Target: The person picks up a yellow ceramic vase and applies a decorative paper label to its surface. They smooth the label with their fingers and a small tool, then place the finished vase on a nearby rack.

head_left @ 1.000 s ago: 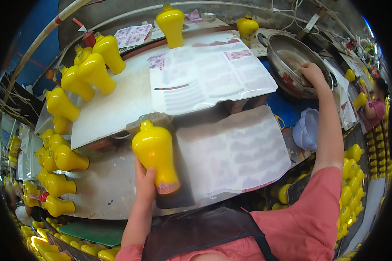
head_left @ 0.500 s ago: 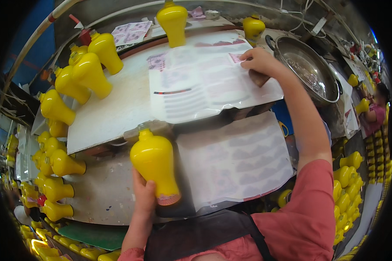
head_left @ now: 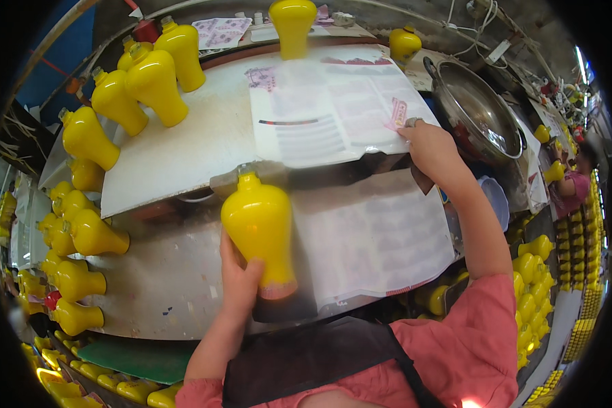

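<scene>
My left hand (head_left: 240,275) is closed round the lower side of a glossy yellow bottle (head_left: 257,217), which stands up with its clear neck away from me. A band of pink pattern runs round the bottle's base. My right hand (head_left: 434,151) pinches a small pink decal (head_left: 397,114) by its lower end, over the right edge of a white decal sheet (head_left: 299,139). Under that palm a flat brown piece (head_left: 421,179) sticks out, perhaps a scraper. A second printed sheet (head_left: 381,238) lies nearer me, right of the bottle.
Several yellow bottles (head_left: 158,85) line the left side of the white board (head_left: 204,136); another bottle (head_left: 292,27) stands at its far edge. A wide metal pan (head_left: 479,102) is at the right. More bottles (head_left: 534,292) are stacked at lower right. A co-worker (head_left: 574,180) is at far right.
My right hand has come nearer me from the sheet's upper right, with the pink decal now lifted in its fingers. The left hand still holds the bottle. The whole view has shifted slightly.
</scene>
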Motion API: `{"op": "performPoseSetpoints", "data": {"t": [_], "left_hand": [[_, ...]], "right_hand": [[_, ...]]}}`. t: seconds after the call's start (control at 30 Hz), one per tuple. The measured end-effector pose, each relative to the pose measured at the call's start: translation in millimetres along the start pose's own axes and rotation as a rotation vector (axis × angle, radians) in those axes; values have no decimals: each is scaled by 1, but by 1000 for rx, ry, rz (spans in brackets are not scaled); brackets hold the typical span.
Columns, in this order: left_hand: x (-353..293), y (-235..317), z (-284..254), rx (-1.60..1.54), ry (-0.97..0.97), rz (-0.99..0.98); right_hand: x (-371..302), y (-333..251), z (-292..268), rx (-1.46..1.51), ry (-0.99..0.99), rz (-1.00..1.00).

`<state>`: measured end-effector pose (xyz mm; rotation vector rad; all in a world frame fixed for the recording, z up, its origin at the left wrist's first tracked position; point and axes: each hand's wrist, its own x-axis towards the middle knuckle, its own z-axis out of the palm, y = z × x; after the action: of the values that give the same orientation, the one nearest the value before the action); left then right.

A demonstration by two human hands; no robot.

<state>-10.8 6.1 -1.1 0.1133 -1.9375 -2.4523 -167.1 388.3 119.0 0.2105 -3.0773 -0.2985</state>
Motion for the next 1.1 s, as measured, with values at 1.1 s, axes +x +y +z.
{"op": "performPoseSetpoints", "data": {"t": [1.1], "left_hand": [[17,35,-10,165,-89,59]], "right_hand": [[-80,-197,-75,681,505,-607]]}}
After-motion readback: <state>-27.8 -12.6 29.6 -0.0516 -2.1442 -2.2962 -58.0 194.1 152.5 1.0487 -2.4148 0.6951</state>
